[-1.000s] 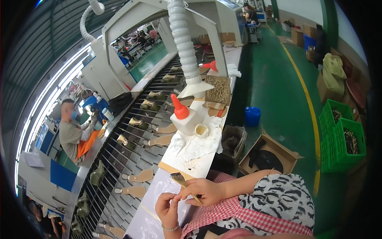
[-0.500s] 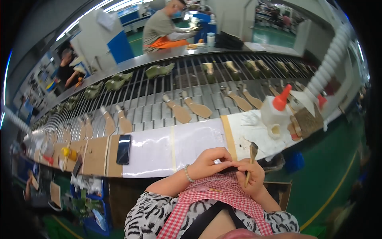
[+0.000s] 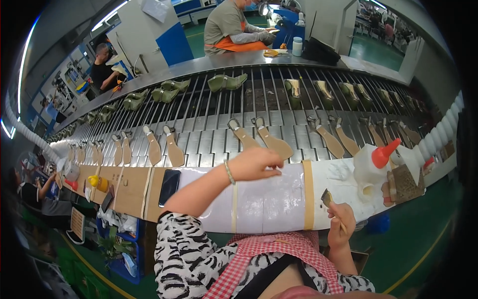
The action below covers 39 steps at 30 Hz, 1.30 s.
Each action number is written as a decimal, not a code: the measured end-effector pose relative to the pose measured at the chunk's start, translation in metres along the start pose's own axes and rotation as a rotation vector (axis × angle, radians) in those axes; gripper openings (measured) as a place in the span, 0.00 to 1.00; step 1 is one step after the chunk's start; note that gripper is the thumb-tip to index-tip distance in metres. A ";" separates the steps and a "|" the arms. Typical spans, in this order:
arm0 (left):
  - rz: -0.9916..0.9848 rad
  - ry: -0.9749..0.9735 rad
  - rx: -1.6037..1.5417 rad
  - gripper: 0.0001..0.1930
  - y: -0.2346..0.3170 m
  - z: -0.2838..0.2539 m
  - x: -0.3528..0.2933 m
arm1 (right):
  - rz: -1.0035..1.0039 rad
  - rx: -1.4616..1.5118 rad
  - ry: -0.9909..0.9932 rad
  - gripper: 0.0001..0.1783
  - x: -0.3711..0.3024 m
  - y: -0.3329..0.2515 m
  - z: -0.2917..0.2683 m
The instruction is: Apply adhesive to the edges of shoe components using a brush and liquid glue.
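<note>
From my distant place I see a green floor (image 3: 398, 249), on which a yellow line (image 3: 423, 261) runs at lower right. Farther back stands a pale cabinet (image 3: 137, 37) next to a blue panel (image 3: 174, 46), and a bright strip light (image 3: 110, 16) shines at upper left.

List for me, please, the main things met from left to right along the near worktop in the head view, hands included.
Yellow bottle, black phone, left hand, right hand holding a brush, white bottle with red nozzle, brown textured block.

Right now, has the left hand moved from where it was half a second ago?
Yes. Judged against the tape, the left hand went farther left and forward, toward the conveyor.
</note>
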State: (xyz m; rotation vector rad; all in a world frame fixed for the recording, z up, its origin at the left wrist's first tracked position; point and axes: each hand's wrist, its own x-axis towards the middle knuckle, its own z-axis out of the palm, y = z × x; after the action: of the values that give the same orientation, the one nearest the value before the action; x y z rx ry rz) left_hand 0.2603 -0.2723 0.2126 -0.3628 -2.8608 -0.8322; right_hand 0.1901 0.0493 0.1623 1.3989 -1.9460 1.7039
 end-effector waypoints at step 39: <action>-0.747 0.757 0.416 0.37 -0.340 -0.096 0.039 | 0.678 0.372 0.074 0.08 0.065 0.093 0.051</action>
State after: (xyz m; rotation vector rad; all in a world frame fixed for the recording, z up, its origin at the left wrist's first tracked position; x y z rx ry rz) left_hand 0.1378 -0.5946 0.1280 0.9106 -2.2853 -0.2970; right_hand 0.1084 -0.0380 0.1285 0.7644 -2.3061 2.4668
